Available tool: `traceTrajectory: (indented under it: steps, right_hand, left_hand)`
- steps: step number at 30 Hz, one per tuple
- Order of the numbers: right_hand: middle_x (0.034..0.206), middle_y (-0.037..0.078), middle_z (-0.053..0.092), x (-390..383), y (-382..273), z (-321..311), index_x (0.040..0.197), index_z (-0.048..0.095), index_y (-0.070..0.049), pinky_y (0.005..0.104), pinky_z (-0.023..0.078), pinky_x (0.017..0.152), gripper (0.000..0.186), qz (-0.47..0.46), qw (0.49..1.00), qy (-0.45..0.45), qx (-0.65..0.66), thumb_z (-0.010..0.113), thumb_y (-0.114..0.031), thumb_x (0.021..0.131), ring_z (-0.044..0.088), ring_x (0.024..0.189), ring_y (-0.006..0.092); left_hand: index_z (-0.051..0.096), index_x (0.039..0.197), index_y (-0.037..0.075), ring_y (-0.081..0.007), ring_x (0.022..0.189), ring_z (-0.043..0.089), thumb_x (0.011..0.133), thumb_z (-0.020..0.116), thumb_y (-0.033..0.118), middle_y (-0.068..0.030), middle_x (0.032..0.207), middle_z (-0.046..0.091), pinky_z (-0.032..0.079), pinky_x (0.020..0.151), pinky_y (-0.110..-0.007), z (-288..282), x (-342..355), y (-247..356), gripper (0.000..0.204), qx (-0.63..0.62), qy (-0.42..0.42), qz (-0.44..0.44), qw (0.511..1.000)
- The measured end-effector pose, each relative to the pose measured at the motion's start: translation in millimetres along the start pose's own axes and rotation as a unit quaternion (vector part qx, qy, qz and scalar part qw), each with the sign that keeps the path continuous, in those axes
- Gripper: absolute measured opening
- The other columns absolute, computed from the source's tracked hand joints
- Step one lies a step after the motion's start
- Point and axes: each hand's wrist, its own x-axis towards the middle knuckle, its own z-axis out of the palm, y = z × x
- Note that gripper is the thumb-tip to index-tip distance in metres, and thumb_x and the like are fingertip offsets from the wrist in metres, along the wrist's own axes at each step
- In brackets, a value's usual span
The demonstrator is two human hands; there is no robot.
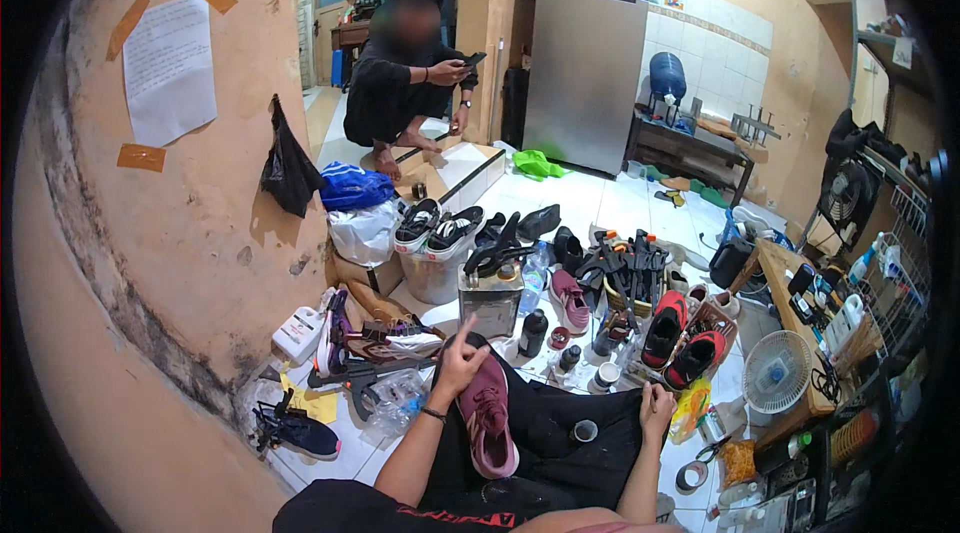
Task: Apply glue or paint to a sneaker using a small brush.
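Note:
My left hand [458,370] is at the toe of a maroon lace-up shoe [488,413], its index finger raised and the other fingers curled against the shoe. The shoe lies lengthwise over my dark-clothed lap, opening toward me. My right hand [655,411] is by my right knee, fingers pinched on something small that I cannot make out. A small cup [584,430] sits on the dark cloth between my hands.
Shoes [684,338], bottles [532,333], tools [625,263] and a metal can [488,301] crowd the tiled floor. A fan [775,373] and cluttered wooden bench [790,303] stand right; a wall [230,273] rises left. Another person [395,103] squats behind, holding a phone.

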Motion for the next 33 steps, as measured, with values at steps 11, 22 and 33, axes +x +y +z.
traceTrajectory:
  steps: [11,22,33]
  right_hand:
    - [0.064,0.009,0.064,4.7,11.0,6.1,0.072,0.061,-0.005,0.0438,0.039,0.087,0.049,0.055,0.991,-0.020,0.117,0.043,-0.037,0.104,0.058,0.081,0.0334]
    - [0.065,0.010,0.065,4.4,11.6,6.3,0.070,0.063,-0.004,0.0454,0.041,0.084,0.051,0.032,0.996,-0.012,0.079,0.042,-0.035,0.105,0.060,0.080,0.0349]
    - [0.062,0.011,0.064,6.2,24.9,16.4,0.069,0.061,0.000,0.0408,0.045,0.070,0.051,0.022,0.989,0.011,0.144,0.045,-0.034,0.105,0.062,0.065,0.0300]
  left_hand:
    - [0.069,0.114,0.005,-0.0124,0.057,0.047,0.088,0.072,0.023,-0.0074,0.061,0.053,0.041,0.059,-0.029,-0.1,-10.4,-26.0,0.031,-0.013,-0.057,-0.008,0.998]
    - [0.073,0.100,0.003,-0.0125,0.071,0.062,0.090,0.069,0.019,-0.0091,0.080,0.069,0.046,0.065,-0.028,4.4,-13.0,-35.7,0.019,0.016,-0.025,0.017,0.999]
    - [0.055,0.131,0.005,-0.0159,0.072,0.059,0.088,0.071,0.019,-0.0110,0.079,0.067,0.048,0.071,-0.031,7.1,-17.3,-39.1,0.048,-0.028,0.002,-0.033,0.999]
